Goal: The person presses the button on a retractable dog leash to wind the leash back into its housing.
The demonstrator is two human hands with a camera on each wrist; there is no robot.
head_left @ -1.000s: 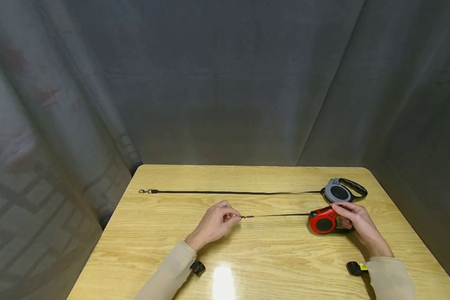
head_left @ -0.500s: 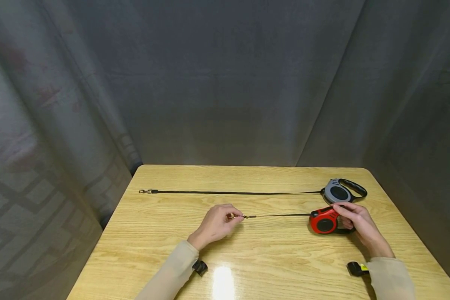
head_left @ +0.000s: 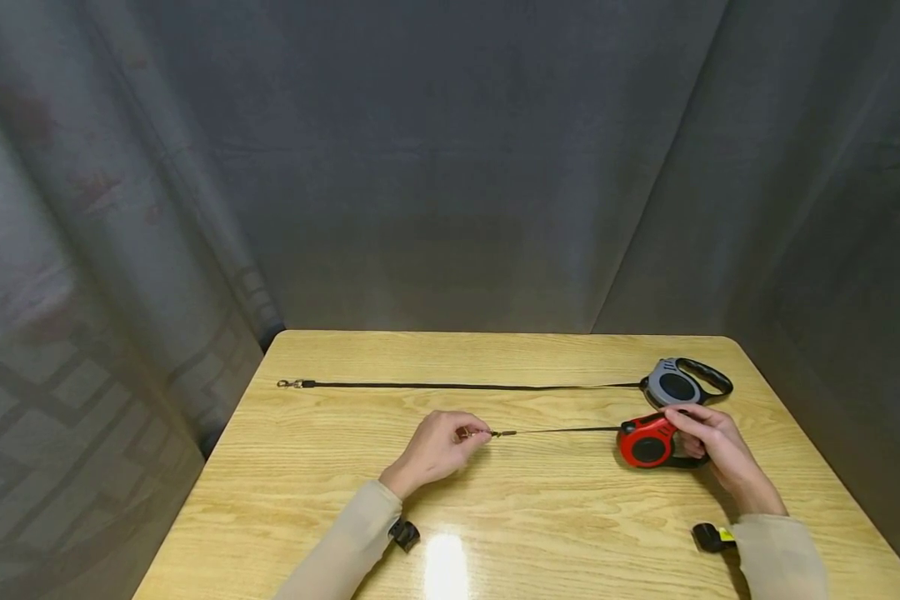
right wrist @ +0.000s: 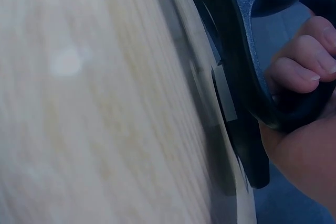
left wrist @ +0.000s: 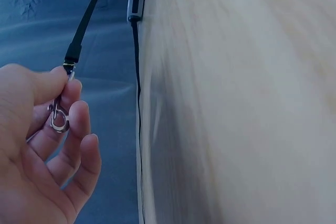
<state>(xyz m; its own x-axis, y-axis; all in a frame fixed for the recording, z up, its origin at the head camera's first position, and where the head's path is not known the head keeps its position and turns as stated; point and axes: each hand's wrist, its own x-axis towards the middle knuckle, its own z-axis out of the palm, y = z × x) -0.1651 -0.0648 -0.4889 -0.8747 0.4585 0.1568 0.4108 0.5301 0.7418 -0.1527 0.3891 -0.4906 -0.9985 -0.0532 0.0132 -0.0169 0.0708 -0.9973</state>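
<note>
So, relative to grey casing (head_left: 678,386): red casing (head_left: 648,448) just on near side, right hand (head_left: 720,442) curling fingers round black handle (right wrist: 236,40); left hand (head_left: 435,446), well to left, pinches metal clip (left wrist: 60,123). Casing probably stiff, fairly light, smooth, best held by handle; strap (left wrist: 81,32) soft, pliable; clip small, slick, best pinched at strap end.

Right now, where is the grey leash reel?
In the head view, the grey leash reel lies on the right side of the table, just beyond the red leash reel in the right hand, its black strap running left.
</note>
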